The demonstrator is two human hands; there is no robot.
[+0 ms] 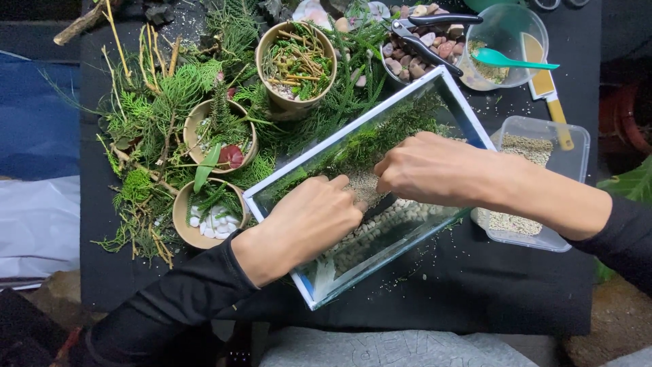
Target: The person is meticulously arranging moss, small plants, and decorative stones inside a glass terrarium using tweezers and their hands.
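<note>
Along the left edge of the black table (122,272), cut green sprigs (163,102) lie loose around three tan paper cups: one of white pebbles (207,214), one with a red leaf (221,136), one of twigs and moss (297,64), all within easy reach. At the middle stands a glass tank (380,238), set at an angle, with greenery along its far wall and pale pebbles along its near one. The left hand (305,221) reaches in, fingers curled down onto the sandy gravel (363,183), gripping nothing visible. The right hand (424,166) does likewise, knuckles up; its fingertips are hidden. Near the right edge sit a clear tub of grit (543,183), a bowl with a green spoon (509,61), and scissors (428,34) over stones, partly cut off.
</note>
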